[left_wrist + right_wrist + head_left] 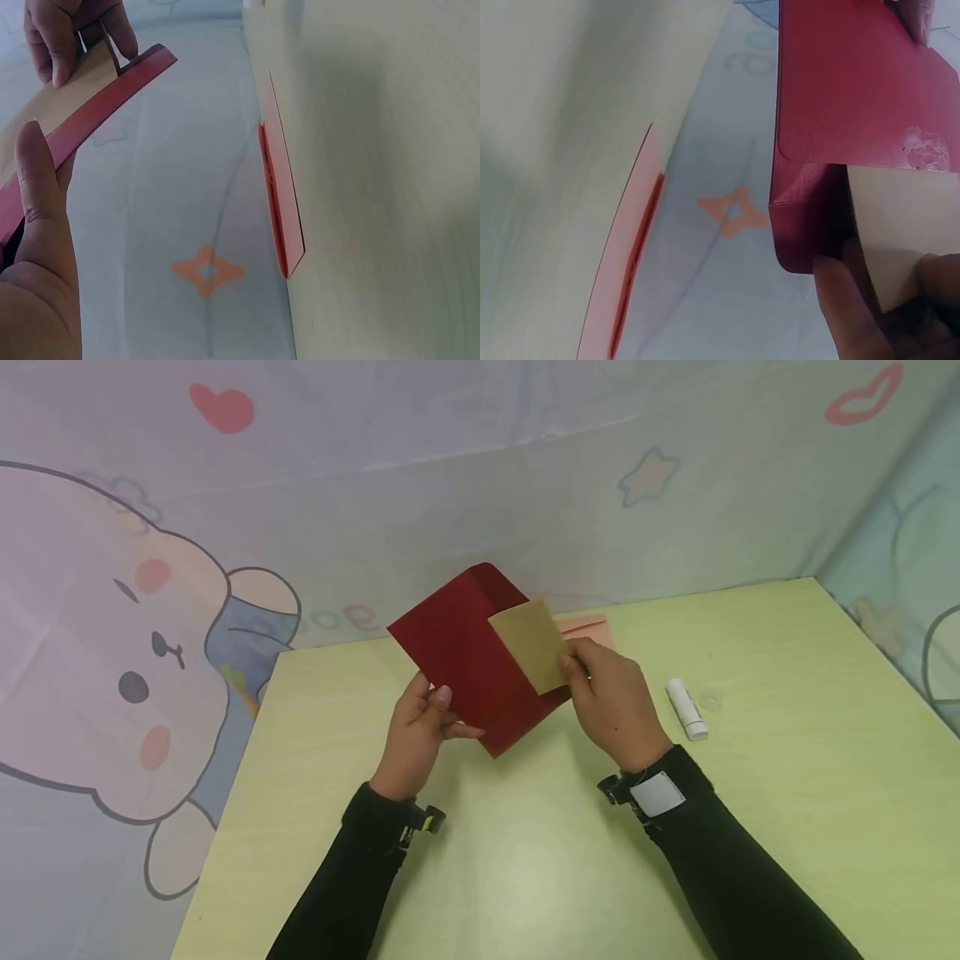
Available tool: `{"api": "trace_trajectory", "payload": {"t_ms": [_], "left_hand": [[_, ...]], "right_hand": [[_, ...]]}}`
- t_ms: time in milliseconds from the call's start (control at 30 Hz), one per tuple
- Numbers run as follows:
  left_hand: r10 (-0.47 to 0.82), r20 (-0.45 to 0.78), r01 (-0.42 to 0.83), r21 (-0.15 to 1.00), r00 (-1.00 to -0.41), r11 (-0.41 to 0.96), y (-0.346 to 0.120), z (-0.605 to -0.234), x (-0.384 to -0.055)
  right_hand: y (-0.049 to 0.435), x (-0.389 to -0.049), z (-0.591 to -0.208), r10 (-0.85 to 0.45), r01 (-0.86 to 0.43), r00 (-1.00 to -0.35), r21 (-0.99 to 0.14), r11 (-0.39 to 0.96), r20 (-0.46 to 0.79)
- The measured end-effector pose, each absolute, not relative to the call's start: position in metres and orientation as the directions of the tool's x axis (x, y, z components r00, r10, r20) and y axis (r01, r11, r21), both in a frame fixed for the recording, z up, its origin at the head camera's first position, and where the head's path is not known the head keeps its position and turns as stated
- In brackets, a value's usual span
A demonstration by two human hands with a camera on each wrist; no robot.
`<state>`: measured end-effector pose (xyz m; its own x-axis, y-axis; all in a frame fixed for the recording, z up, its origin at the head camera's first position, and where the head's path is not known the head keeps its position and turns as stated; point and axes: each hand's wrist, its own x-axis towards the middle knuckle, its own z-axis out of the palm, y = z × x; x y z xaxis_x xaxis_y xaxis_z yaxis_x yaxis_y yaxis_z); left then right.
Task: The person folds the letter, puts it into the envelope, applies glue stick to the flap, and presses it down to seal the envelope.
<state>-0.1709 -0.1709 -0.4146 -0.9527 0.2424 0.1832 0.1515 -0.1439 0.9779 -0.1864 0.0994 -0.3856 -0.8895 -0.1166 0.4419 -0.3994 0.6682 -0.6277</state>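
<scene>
A dark red envelope [468,652] is held up tilted above the table, its flap folded out to the right. My left hand [423,718] grips its lower left edge, thumb on the front. With thumb and fingers, my right hand [615,702] pinches a tan paper card [528,643] at the envelope's mouth. In the right wrist view the card [904,217] passes out of sight behind the red panel's edge, and one fingertip sits right at the flap. A whitish smear [926,148] marks the red panel near that edge.
Behind the hands, a pink envelope [592,628] lies at the back of the pale yellow table [795,793]. A white glue stick [686,710] lies to the right, beside a small clear cap [710,699]. A printed curtain [450,485] hangs along the table's back edge.
</scene>
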Motion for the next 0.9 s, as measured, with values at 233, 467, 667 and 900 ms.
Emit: {"api": "trace_trajectory", "payload": {"t_ms": [233,467,667,900], "left_hand": [[0.242,0.174,0.154,0.983,-0.955,-0.097,-0.1684,-0.4166,-0.1711],[0.228,0.162,0.158,0.987,-0.960,-0.036,-0.1671,-0.4161,-0.1718],[0.239,0.179,0.196,0.979,-0.954,0.051,-0.1659,-0.4124,-0.1718],[0.280,0.181,0.183,0.983,-0.943,-0.019,-0.1662,-0.4135,-0.1696]], "right_hand": [[0.0949,-0.1870,-0.3875,-0.165,-0.405,-0.896,-0.605,0.685,0.413],[0.0934,-0.1846,-0.3871,-0.143,-0.403,-0.892,-0.612,0.680,0.428],[0.0954,-0.1825,-0.3867,-0.091,-0.437,-0.852,-0.602,0.669,0.516],[0.0940,-0.1824,-0.3872,-0.051,-0.479,-0.818,-0.629,0.613,0.573]]}}
